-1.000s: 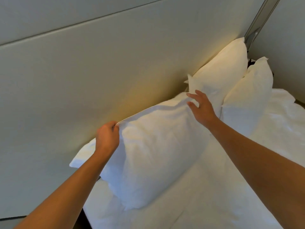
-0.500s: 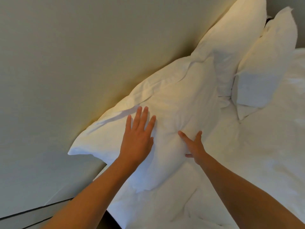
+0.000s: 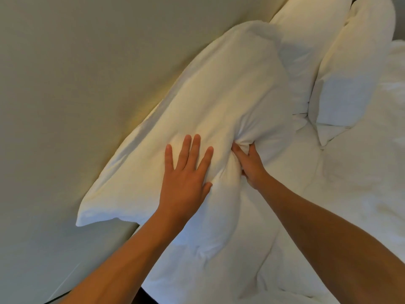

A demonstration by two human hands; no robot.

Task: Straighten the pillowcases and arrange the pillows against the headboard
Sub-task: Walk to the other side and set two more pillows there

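A white pillow (image 3: 219, 102) leans against the pale headboard (image 3: 87, 73) in the middle of the head view. My left hand (image 3: 186, 176) lies flat on its lower front, fingers spread. Just to the right, my right hand (image 3: 249, 165) pinches a bunch of the pillowcase fabric along the pillow's lower edge. Two more white pillows stand further right: one (image 3: 306, 40) against the headboard and another (image 3: 350, 73) in front of it.
The white rumpled duvet (image 3: 350, 194) covers the bed to the right and below my arms. The headboard panel fills the left side, with a dark gap at the bed's near corner (image 3: 144, 295).
My left hand let go of the pillow's top edge and now presses flat on its front. My right hand moved down and has closed on the fabric. The view tipped closer.
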